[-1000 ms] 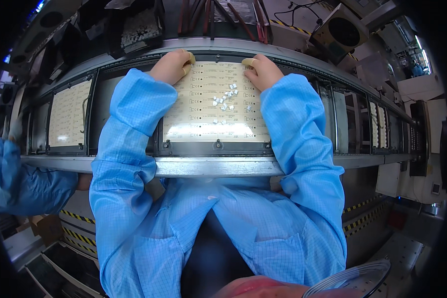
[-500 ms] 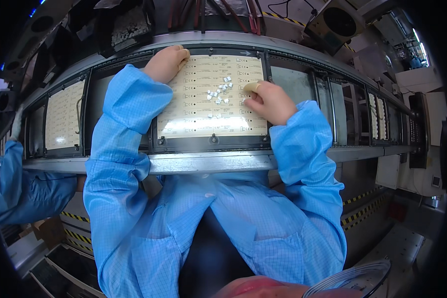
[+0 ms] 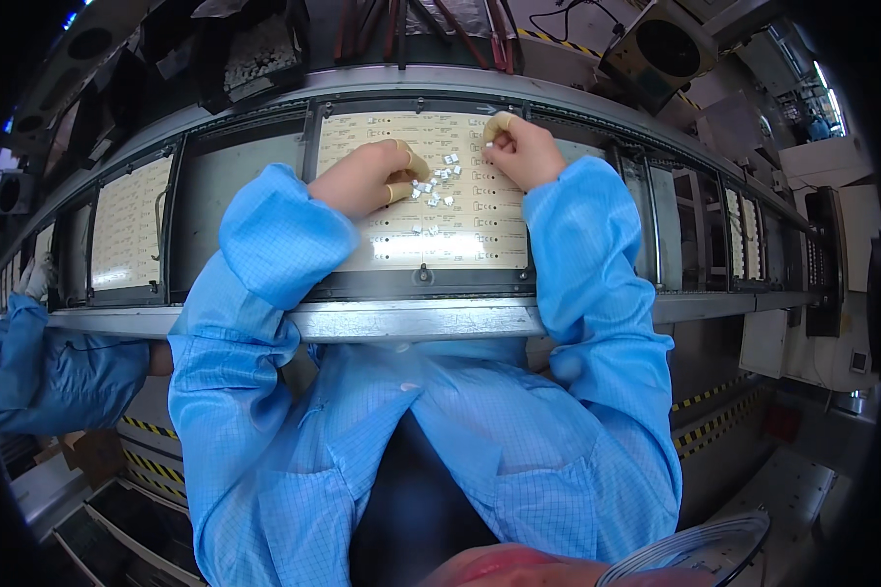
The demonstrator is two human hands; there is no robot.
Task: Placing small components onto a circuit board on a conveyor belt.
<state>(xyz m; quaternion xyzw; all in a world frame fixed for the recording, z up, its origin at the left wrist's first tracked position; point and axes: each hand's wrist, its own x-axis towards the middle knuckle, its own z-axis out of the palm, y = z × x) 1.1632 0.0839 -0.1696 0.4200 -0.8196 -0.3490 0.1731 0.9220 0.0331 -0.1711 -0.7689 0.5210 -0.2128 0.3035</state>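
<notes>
In front of me lies a cream printed board panel [image 3: 362, 256] in a dark frame. Several small white block-shaped parts [image 3: 448, 201] are scattered loosely on its middle. My left hand [image 3: 370, 178] is over the panel's left half, its thumb and curled finger closing around a white part at the heap's left edge. At the panel's upper right, my right hand [image 3: 524, 154] pinches a small white part [image 3: 489, 145] between thumb and finger, close to the board. Pale yellow finger cots cover fingertips on both hands.
The frame sits on a rail conveyor, its metal near edge [image 3: 421, 321] before me. Another framed panel [image 3: 127, 230] stands to the left, beside a co-worker's blue sleeve [image 3: 64, 377]. Beyond the rail is a dark bin of white parts [image 3: 259, 59]. A boxy fan [image 3: 668, 47] stands far right.
My left hand has come from the panel's upper left corner down to the loose parts. My right hand has moved up along the panel's right side. The co-worker's hand has shifted slightly.
</notes>
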